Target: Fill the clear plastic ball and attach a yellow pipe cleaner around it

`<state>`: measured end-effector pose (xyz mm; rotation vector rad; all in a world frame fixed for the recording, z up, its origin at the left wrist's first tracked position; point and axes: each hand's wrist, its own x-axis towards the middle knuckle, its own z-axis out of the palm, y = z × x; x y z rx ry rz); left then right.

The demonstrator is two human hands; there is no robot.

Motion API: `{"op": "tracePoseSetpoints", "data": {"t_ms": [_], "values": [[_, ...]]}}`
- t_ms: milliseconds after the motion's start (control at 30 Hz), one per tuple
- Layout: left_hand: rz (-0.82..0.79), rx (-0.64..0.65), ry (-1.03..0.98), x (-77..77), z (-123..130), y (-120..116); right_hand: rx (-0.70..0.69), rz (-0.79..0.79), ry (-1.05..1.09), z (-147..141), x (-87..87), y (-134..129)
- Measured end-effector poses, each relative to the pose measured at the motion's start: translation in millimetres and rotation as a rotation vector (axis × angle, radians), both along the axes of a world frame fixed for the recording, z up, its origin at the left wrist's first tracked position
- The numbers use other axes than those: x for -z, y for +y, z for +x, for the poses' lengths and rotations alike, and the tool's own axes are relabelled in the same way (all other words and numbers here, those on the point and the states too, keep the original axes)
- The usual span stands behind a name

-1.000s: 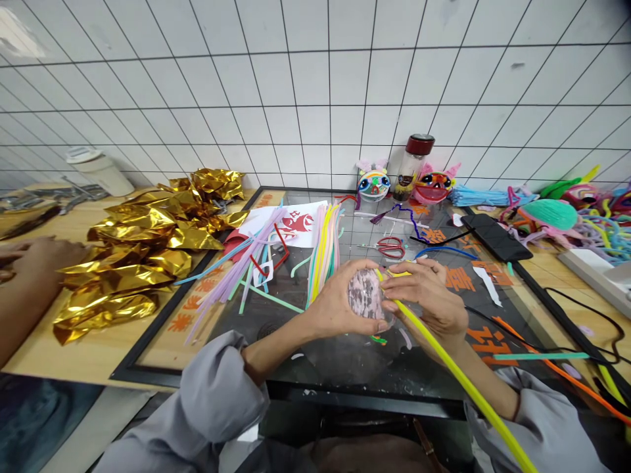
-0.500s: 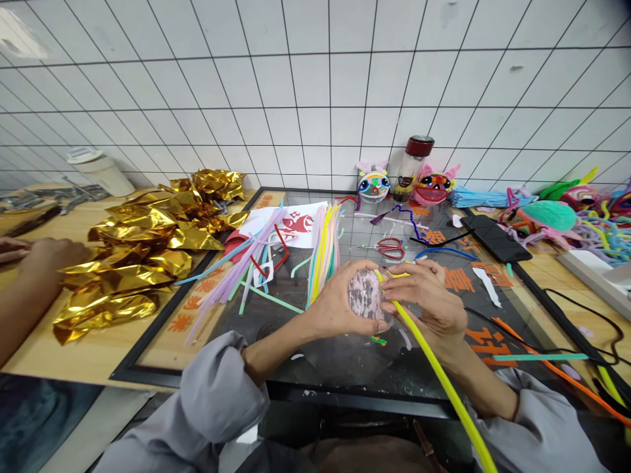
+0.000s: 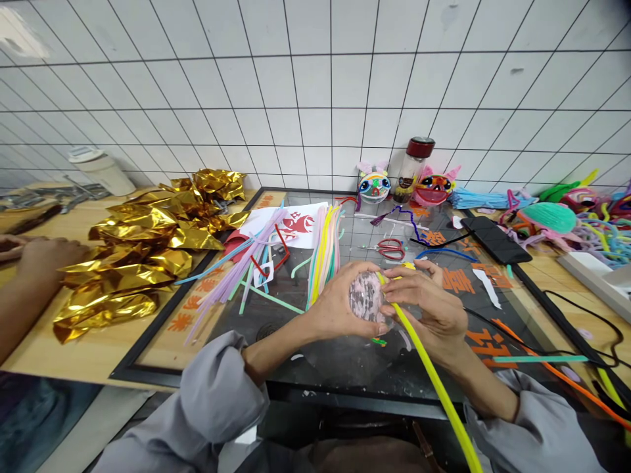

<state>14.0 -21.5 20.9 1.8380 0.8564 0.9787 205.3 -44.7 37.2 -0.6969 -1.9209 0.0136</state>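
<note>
My left hand (image 3: 340, 305) is wrapped round a clear, rounded plastic piece (image 3: 365, 297) with whitish-pink smears on its surface. Pinched in the fingers of my right hand (image 3: 428, 302) is a yellow pipe cleaner (image 3: 428, 364), pressed against the right edge of the clear piece. Its long free end hangs down over my right forearm towards my lap. A short yellow bit shows above the right fingers. Both hands are close together over the dark glass-topped board (image 3: 315, 358). Red-handled scissors (image 3: 390, 249) lie just beyond them.
Pastel pipe cleaners (image 3: 323, 253) and crumpled gold foil (image 3: 142, 230) lie to the left, near another person's hand (image 3: 49, 256). Two decorated animal faces (image 3: 373, 187) and a glass bottle (image 3: 411, 171) stand by the tiled wall. A black phone (image 3: 495, 238) lies at the right.
The free end of the yellow pipe cleaner has swung slightly left. My hands keep nearly the same place and hold.
</note>
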Motion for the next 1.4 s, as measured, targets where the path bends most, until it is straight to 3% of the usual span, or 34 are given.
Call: {"op": "tracePoseSetpoints", "data": {"t_ms": [400, 1400], "values": [[0.072, 0.012, 0.026, 0.3, 0.5, 1.8, -0.023, -0.009, 0.009, -0.4, -0.1, -0.7], [0.067, 0.010, 0.009, -2.1, 0.0, 1.1, -0.001, 0.034, -0.048, 3.1, -0.1, 0.9]]}}
